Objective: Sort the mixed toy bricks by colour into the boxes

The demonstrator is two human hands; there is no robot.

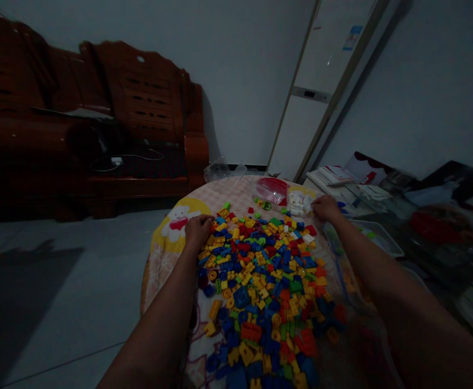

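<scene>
Dim room: pale wall, dark-wood sofa at left, tall white cabinet-like unit at back. Toy building blocks, mostly yellow and blue, some red, orange, green, few white; mixed shapes, heaped loose on round cloth-covered table. Left hand at heap's left edge, fingers bent; right hand beside white packet, fingers curled. Cannot tell if either pinches anything. Heap cut off at bottom, lower right lost in shadow. Blue-white sticker on unit, unreadable.
</scene>
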